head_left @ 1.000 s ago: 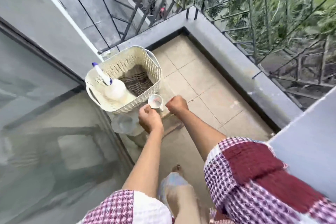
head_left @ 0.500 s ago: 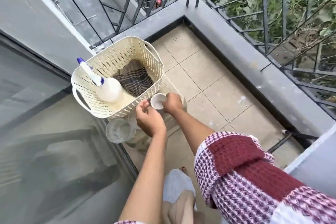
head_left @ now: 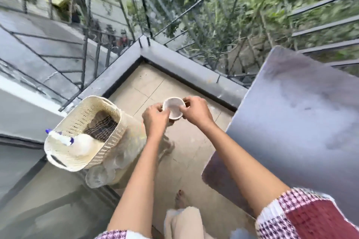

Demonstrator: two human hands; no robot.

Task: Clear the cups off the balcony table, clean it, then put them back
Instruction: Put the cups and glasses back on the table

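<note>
Left hand (head_left: 155, 116) and right hand (head_left: 196, 111) both pinch the small white cup (head_left: 173, 107) by its rim, in the air over the tile floor (head_left: 147, 83). Table (head_left: 301, 112) at 3 o'clock, basket (head_left: 77, 120) at 8. Risk: the rim-only grip slips and the cup drops and likely breaks on the tile.

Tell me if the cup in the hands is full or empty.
Looks empty: the cup, pinched between the left hand and right hand, shows a bare pale inside, no liquid.
</note>
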